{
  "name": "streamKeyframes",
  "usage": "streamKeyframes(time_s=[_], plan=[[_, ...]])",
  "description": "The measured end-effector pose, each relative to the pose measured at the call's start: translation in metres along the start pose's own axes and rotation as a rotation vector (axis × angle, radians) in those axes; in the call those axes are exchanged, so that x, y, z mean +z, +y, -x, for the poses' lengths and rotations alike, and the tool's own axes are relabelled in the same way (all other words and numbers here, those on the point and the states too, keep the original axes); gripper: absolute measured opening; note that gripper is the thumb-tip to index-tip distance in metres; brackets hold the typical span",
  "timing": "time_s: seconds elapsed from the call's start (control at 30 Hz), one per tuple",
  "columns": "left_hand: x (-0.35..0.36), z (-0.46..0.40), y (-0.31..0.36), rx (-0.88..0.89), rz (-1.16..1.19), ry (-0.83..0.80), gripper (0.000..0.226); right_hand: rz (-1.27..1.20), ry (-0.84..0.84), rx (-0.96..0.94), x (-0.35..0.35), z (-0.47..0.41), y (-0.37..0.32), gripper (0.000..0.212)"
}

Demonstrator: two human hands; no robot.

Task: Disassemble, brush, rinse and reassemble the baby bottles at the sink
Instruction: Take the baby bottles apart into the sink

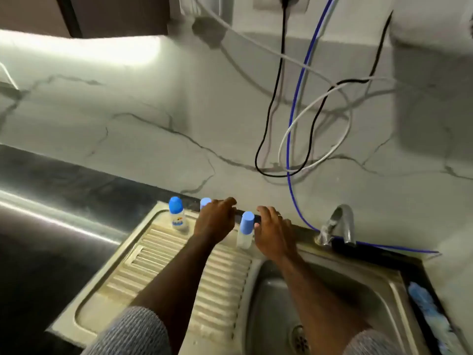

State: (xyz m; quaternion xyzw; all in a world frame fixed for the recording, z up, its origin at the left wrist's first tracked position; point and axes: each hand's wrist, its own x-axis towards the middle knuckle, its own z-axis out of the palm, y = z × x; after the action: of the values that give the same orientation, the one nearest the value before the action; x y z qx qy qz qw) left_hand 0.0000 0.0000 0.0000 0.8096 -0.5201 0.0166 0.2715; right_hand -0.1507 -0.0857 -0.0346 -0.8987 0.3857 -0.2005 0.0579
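Marble wall, dark counter (64, 175), steel sink (332, 290) with ribbed drainboard (158, 260). Three capped bottles stand along its back edge: left bottle (177, 213), middle bottle (204, 202) behind left hand (215, 221), right bottle (246, 230) between the hands. Likely light, smooth plastic; grip the body, twist the cap. Left hand loosely curled, contact unclear; right hand (275, 231) relaxed, just beside the right bottle.

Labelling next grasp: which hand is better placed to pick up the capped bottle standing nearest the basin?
Right hand, probably: its open fingers sit directly beside the clear baby bottle with the blue cap. The left hand is farther left, at a partly hidden blue-capped bottle.
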Motion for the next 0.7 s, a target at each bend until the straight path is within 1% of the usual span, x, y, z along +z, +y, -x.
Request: streamKeyframes(time_s=[0.03,0.07,0.17,0.23,0.3,0.4,0.53,0.63,0.7], plan=[[0.007,0.003,-0.002,-0.008,-0.008,-0.025,0.013,-0.046,-0.064,0.058,0.007,-0.002,0.000,0.047],[0.019,0.003,-0.008,-0.003,0.008,-0.016,0.013,-0.085,-0.096,0.105,0.017,-0.004,0.000,0.052],[0.050,0.010,-0.025,-0.063,0.024,-0.062,0.010,-0.192,-0.165,0.175,0.045,-0.010,0.006,0.066],[0.066,0.012,-0.035,-0.066,0.044,-0.056,0.014,-0.255,-0.152,0.177,0.060,-0.015,0.010,0.067],[0.081,0.016,-0.042,-0.067,0.091,-0.046,0.019,-0.272,-0.134,0.157,0.074,-0.020,0.014,0.062],[0.106,0.023,-0.052,-0.049,0.170,-0.011,0.027,-0.336,-0.065,0.143,0.092,-0.022,0.019,0.054],[0.137,0.030,-0.056,-0.006,0.273,0.102,0.038,-0.512,0.030,0.185,0.112,-0.018,0.029,0.054],[0.165,0.035,-0.047,0.044,0.309,0.176,0.050,-0.658,0.166,0.217,0.117,-0.002,0.043,0.055],[0.182,0.038,-0.035,0.100,0.354,0.178,0.060,-0.714,0.259,0.192,0.115,0.015,0.059,0.055]])
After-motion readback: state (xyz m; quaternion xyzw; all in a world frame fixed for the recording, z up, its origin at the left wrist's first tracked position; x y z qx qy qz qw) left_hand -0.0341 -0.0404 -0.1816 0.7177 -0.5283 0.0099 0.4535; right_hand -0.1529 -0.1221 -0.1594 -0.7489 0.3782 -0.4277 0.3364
